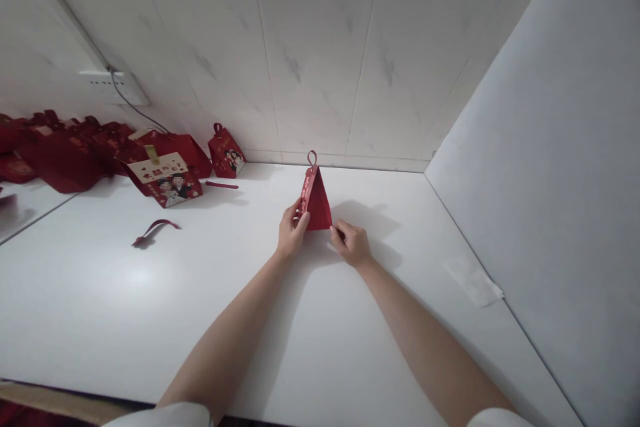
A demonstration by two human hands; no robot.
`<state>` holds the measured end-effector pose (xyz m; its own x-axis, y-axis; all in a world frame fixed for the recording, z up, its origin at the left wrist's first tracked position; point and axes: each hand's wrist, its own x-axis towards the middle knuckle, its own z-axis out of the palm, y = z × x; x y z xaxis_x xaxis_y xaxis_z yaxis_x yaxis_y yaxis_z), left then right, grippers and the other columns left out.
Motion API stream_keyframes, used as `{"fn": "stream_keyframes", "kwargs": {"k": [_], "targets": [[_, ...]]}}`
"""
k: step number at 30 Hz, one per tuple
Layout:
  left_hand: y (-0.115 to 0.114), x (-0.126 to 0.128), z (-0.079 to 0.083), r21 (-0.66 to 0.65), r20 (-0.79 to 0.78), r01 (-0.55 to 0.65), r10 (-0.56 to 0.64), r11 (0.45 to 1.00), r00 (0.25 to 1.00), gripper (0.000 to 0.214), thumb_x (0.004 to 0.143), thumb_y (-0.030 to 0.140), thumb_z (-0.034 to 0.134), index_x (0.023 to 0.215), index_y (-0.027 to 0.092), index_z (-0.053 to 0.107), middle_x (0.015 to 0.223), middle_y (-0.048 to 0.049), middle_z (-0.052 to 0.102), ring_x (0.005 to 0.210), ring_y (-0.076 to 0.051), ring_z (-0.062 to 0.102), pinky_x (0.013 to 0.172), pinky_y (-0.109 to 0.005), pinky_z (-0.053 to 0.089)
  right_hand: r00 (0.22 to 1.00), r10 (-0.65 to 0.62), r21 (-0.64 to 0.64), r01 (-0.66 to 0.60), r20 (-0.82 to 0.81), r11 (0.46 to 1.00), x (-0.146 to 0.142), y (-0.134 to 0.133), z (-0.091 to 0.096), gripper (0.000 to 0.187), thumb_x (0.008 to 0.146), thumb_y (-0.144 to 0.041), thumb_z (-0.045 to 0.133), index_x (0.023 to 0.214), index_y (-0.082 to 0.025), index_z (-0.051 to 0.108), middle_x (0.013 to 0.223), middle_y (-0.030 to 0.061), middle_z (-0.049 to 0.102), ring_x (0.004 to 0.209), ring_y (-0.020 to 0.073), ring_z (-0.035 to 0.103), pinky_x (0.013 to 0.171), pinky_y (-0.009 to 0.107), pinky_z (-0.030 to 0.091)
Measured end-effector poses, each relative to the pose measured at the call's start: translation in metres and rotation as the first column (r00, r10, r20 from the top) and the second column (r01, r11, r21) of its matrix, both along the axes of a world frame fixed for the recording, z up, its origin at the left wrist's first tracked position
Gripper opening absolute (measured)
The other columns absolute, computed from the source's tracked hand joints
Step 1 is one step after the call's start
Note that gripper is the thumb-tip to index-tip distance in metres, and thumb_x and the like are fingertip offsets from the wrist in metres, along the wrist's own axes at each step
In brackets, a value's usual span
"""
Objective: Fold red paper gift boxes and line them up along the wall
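A red triangular gift box [318, 203] with a ribbon loop on top stands upright on the white table, its plain triangular side towards me. My left hand [291, 230] is closed around its printed left panel, thumb on the near edge. At the lower right corner of the box, my right hand [353, 243] is curled, with thumb and forefinger pinched against the edge. The far side of the box and the tips of several fingers are hidden.
Left of me stand a printed gift box [175, 180] with a gold tab, a smaller red box [226, 152] and several blurred red boxes [70, 153]. Loose red ribbons [155, 228] lie nearby. A tiled wall [315, 67] rises behind; a white panel [550, 147] borders the right.
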<state>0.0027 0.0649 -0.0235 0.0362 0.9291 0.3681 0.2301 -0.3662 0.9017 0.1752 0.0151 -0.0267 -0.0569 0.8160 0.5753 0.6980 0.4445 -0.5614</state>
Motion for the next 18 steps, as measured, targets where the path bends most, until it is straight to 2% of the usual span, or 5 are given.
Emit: {"fn": "stream_keyframes", "kwargs": {"k": [5, 11, 15, 18], "targets": [[-0.004, -0.001, 0.002, 0.102, -0.146, -0.024, 0.039, 0.995, 0.988, 0.058, 0.085, 0.049, 0.051, 0.135, 0.02, 0.046, 0.122, -0.0124, 0.055, 0.101, -0.022, 0.057, 0.087, -0.037, 0.047, 1.0, -0.012, -0.024, 0.011, -0.016, 1.0, 0.0, 0.0, 0.001, 0.028, 0.089, -0.03, 0.038, 0.065, -0.021, 0.048, 0.053, -0.0032, 0.048, 0.047, 0.011, 0.042, 0.055, 0.022, 0.033], [-0.011, -0.004, 0.015, 0.275, -0.396, -0.027, 0.139, 0.961, 0.908, 0.07, 0.078, 0.049, 0.058, 0.139, 0.02, 0.04, 0.126, -0.013, 0.05, 0.112, -0.027, 0.052, 0.096, -0.042, 0.041, 0.998, -0.03, -0.071, 0.026, -0.054, 0.997, 0.0, 0.002, -0.003, 0.026, 0.085, -0.031, 0.044, 0.061, -0.021, 0.048, 0.049, -0.0039, 0.047, 0.044, 0.0107, 0.04, 0.051, 0.022, 0.031], [-0.012, -0.004, 0.018, 0.277, -0.422, -0.045, 0.164, 0.96, 0.892, 0.074, 0.075, 0.051, 0.062, 0.139, 0.021, 0.041, 0.127, -0.0127, 0.05, 0.114, -0.029, 0.051, 0.097, -0.043, 0.04, 0.994, -0.029, -0.093, 0.019, -0.103, 0.996, 0.0, 0.005, -0.006, 0.029, 0.086, -0.032, 0.043, 0.059, -0.021, 0.044, 0.048, -0.0044, 0.043, 0.044, 0.0106, 0.039, 0.05, 0.022, 0.03], [-0.01, -0.004, 0.014, 0.191, -0.338, -0.044, 0.108, 0.981, 0.935, 0.066, 0.078, 0.05, 0.058, 0.136, 0.022, 0.045, 0.126, -0.0112, 0.054, 0.113, -0.029, 0.053, 0.096, -0.043, 0.041, 0.99, -0.001, -0.102, -0.013, -0.141, 0.995, 0.002, 0.004, -0.005, 0.033, 0.089, -0.034, 0.04, 0.059, -0.021, 0.041, 0.048, -0.0049, 0.038, 0.045, 0.0105, 0.039, 0.05, 0.022, 0.031]]}}
